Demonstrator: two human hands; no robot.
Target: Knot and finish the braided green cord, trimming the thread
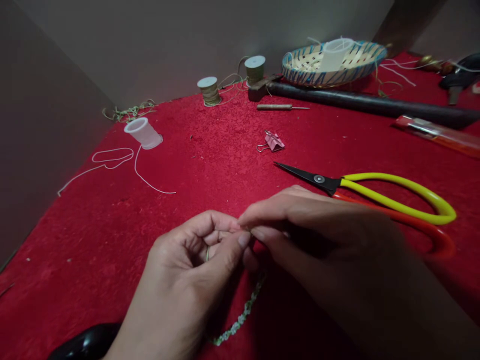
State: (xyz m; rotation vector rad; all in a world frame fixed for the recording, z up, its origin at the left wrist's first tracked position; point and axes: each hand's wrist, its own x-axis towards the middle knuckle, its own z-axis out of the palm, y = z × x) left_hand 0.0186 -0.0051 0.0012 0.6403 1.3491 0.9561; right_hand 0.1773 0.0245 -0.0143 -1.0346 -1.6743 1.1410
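Red cloth (112,240) covers the table, with a long black bar (375,104), one basket (333,65) holding a white cup (336,54), and one pair of scissors (375,197) just beside the right hand (311,225). Smaller things are two spools (209,90), one white reel (144,132), one clip (273,142). Both hands, left hand (195,255) too, pinch a braid (240,317) that hangs down between them.

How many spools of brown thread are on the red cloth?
2: one brown spool near the back wall, the other to its right, beside the woven basket.
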